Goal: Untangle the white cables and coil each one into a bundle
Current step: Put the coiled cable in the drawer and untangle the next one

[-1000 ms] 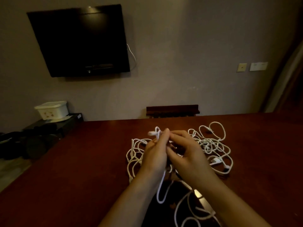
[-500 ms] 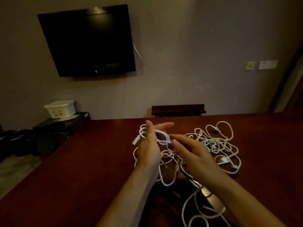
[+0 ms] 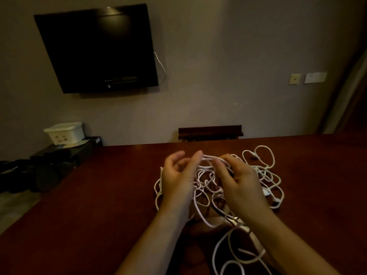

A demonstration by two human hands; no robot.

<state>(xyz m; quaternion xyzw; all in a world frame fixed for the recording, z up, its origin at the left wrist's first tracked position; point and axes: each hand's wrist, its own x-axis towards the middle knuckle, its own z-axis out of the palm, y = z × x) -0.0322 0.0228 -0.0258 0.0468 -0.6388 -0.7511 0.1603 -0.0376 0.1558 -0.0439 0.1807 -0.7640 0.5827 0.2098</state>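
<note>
Two hands — left hand (image 3: pixel 176 181), right hand (image 3: pixel 241 182) — pinch one strand of the white cables (image 3: pixel 266 171) (count unclear).

1. A dark, switched-off television (image 3: pixel 95 48) is mounted on the plain grey wall (image 3: pixel 218 56); a thin white wire (image 3: pixel 160 65) hangs at its right edge.
2. Two wall plates (image 3: pixel 306 78) are fixed at the right.
3. A reddish-brown wooden table (image 3: pixel 89 205) fills the foreground; a dark chair back (image 3: pixel 210 132) is seen behind it.
4. A white plastic box (image 3: pixel 64 132) rests on a low black stand (image 3: pixel 65 150) at the left.
5. The room is dimly lit.
</note>
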